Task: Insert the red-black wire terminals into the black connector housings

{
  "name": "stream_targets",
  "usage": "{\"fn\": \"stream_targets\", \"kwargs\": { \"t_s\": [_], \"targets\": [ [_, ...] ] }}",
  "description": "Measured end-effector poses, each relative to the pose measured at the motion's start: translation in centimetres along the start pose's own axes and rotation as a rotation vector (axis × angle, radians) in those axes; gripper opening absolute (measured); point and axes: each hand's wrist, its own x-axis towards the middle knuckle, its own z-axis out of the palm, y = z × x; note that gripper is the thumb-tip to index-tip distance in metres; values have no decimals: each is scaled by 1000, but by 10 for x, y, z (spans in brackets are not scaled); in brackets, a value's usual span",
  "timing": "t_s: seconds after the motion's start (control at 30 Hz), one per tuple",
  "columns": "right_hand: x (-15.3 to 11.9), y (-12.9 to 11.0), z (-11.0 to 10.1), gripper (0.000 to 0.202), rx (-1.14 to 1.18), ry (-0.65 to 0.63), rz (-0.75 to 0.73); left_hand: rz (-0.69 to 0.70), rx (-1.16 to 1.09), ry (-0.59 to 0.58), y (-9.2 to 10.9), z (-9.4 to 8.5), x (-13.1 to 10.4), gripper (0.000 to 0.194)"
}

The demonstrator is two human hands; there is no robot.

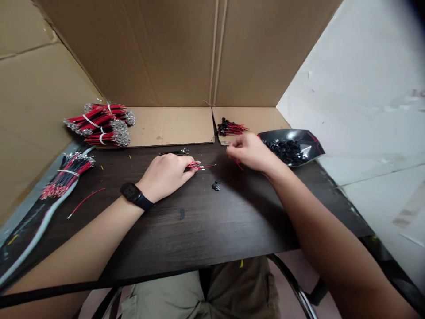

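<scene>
My left hand [169, 173], with a dark watch on the wrist, is closed around several red wires [196, 165] whose metal tips stick out past the fingers. Black wires [175, 152] lie just behind that hand. To the right, my right hand [247, 150] is pinched, and a short piece of red wire shows below its fingers. Between and below the hands, a few small black connectors [216, 185] lie on the dark table. Behind my right hand, a pile of red wires with black connectors [230, 127] rests on cardboard.
Tied bundles of red and black wires [102, 124] are stacked at the back left, another bundle [68, 176] nearer. One red wire [84, 200] lies loose. A black tray of connectors [292, 148] stands right. Cardboard walls [172, 53] enclose the back; a pale cable [49, 219] runs left.
</scene>
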Motion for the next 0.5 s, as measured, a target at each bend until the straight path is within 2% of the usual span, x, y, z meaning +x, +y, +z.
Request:
{"fn": "stream_targets", "kwargs": {
  "t_s": [0.13, 0.2, 0.27, 0.4, 0.5],
  "targets": [
    [1, -7, -8, 11, 354, 108, -33, 25, 33, -33, 0, -1, 1, 24],
    [2, -8, -5, 10, 471, 153, -49, 12, -33, -29, 0, 0, 1, 22],
    [2, -6, 3, 23, 556, 174, -39, -44, -239, 32, 2, -1, 1, 21],
    [1, -4, 26, 32, 714, 137, -2, -212, -760, 302, 14, -7, 3, 26],
    [-1, -8, 42, 32, 846, 83, 15, -241, -905, 306, 25, -12, 3, 24]
  ]
}}
